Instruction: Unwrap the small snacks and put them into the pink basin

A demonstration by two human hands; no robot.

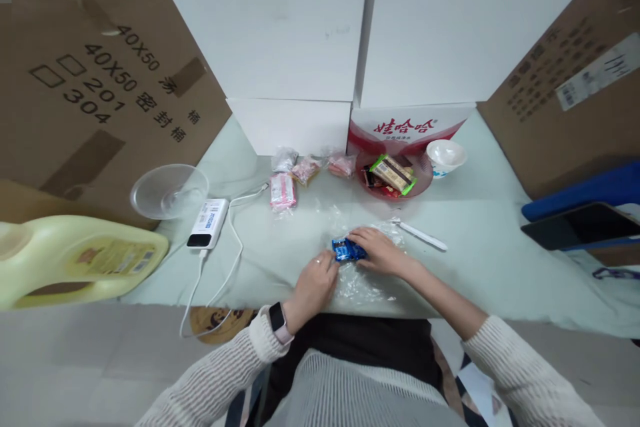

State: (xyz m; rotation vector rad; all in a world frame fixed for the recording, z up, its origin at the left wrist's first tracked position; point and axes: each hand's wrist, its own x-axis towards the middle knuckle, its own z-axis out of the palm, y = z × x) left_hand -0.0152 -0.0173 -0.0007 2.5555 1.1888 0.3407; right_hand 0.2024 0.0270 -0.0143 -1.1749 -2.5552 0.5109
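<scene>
Small shiny blue snack packets lie between my hands, over a crinkled clear plastic bag. My left hand is curled, its thumb and fingertips pinching the left edge of the packets. From the other side, the fingers of my right hand close over their right end and partly cover them. How many packets there are is hard to make out. A white pen-like stick rests to the right of the bag.
Wrapped pink packets and a pink bowl of snack bars stand before white boxes. A paper cup is beside the bowl. Leftward are a power bank with cable, a clear lid and a yellow jug.
</scene>
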